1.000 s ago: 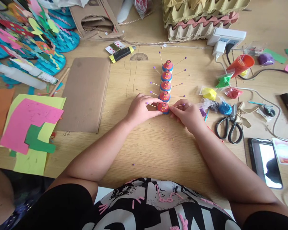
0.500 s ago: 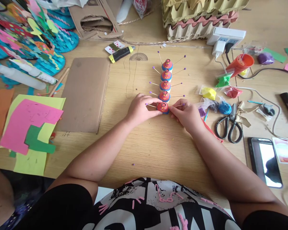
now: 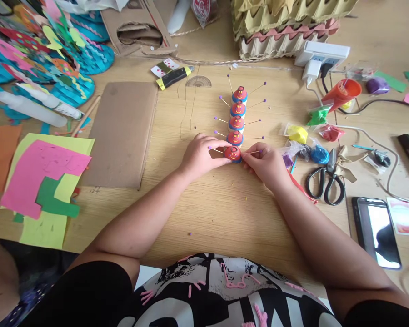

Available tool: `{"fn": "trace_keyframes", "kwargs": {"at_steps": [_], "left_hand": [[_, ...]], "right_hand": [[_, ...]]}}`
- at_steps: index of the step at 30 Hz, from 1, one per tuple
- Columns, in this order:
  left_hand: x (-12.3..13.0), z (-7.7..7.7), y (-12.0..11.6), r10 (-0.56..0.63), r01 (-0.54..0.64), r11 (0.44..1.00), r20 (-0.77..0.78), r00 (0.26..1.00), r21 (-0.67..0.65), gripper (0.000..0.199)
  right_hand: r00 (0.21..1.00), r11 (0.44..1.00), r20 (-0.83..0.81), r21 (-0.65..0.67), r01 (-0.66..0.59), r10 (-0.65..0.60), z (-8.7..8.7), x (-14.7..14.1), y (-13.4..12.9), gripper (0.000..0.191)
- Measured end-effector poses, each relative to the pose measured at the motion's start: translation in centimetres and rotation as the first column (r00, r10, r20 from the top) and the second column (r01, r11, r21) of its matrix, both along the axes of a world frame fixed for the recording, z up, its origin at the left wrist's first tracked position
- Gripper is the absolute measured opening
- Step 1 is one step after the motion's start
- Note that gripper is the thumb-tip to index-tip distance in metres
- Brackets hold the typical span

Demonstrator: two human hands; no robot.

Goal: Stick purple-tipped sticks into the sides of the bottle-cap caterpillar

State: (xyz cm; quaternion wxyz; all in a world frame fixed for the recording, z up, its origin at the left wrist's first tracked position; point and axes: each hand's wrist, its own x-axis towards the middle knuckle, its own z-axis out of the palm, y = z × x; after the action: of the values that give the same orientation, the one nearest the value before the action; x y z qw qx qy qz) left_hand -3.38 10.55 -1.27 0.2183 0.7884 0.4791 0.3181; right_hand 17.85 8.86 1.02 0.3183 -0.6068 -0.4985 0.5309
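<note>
A row of small red-domed figures with blue rims and smiling faces runs away from me down the table. My left hand (image 3: 200, 156) has its thumb and fingers around the left side of the nearest figure (image 3: 232, 153). My right hand (image 3: 266, 164) pinches a thin stick (image 3: 256, 151) with a purple ball tip, at that figure's right side. Another purple-tipped stick (image 3: 215, 150) sticks out to the left above my left hand. Behind it, the second figure (image 3: 235, 137) and the farthest figure (image 3: 239, 94) each have a purple-tipped stick on either side.
Scissors (image 3: 325, 181), bagged blue clay (image 3: 319, 154), a red cone (image 3: 341, 94) and a phone (image 3: 376, 232) lie on the right. Leftward are a cardboard sheet (image 3: 119, 136) and coloured paper (image 3: 44, 181). Egg trays (image 3: 286, 36) and a power strip (image 3: 322, 53) stand at the back.
The whole view has shifted very slightly. Both hands keep the same hold at the nearest figure, with hardly any visible movement.
</note>
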Motion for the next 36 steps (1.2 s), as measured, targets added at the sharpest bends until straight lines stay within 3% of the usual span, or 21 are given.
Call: {"fn": "trace_keyframes", "kwargs": {"at_steps": [7,22,31,34,36], "left_hand": [[0.0,0.0,-0.1,-0.010,0.010,1.000,0.004,1.000,0.011,0.033],[0.0,-0.1,-0.1,-0.022,0.022,0.999,0.011,1.000,0.029,0.036],[0.0,0.0,-0.1,-0.018,0.018,1.000,0.004,1.000,0.024,0.037],[0.0,0.1,-0.2,-0.019,0.018,1.000,0.030,0.999,0.021,0.040],[0.0,0.0,-0.4,-0.007,0.007,1.000,0.070,0.998,0.005,0.045]], "right_hand": [[0.999,0.998,-0.049,-0.055,-0.004,0.001,0.5,0.4,0.1,0.011],[0.997,1.000,-0.072,-0.013,-0.009,0.009,0.4,0.5,0.0,0.023],[0.983,0.999,-0.177,-0.014,-0.044,0.040,0.0,0.9,0.0,0.047],[0.992,0.998,-0.108,0.012,-0.065,0.066,-0.2,1.2,-0.2,0.052],[0.994,0.992,0.065,0.086,-0.093,0.088,0.2,1.4,-0.6,0.049]]}}
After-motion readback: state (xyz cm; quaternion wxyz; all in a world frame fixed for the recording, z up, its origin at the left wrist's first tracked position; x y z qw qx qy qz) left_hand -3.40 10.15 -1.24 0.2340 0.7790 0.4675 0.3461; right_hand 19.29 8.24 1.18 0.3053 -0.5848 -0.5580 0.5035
